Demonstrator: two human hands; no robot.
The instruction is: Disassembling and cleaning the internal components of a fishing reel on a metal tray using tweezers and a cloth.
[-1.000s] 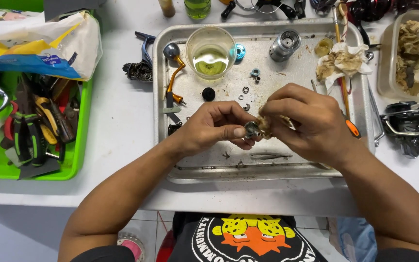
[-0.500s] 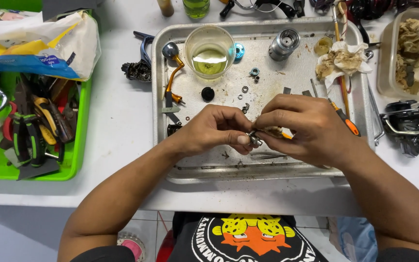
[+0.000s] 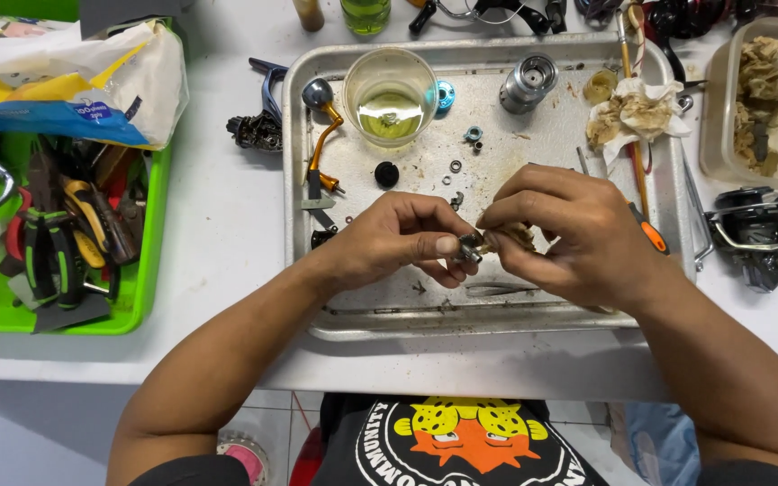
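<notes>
Over a metal tray (image 3: 533,315), my left hand (image 3: 398,238) pinches a small metal reel part (image 3: 470,247) between thumb and fingers. Meeting it from the right, my right hand (image 3: 569,229) presses a scrap of stained tissue (image 3: 517,236) against the part. An orange-tipped tool (image 3: 648,232) pokes out from behind my right hand. The part is mostly hidden by my fingers.
On the tray lie a cup of yellowish liquid (image 3: 390,97), a gold reel handle (image 3: 321,135), a silver spool (image 3: 529,83), several small washers (image 3: 457,166) and soiled tissue (image 3: 632,112). A green bin of pliers (image 3: 56,234) stands left, a black reel (image 3: 758,229) right.
Both hands have kept turning and rubbing the small part in place; the fingers have shifted slightly and the tissue now shows between my right fingers.
</notes>
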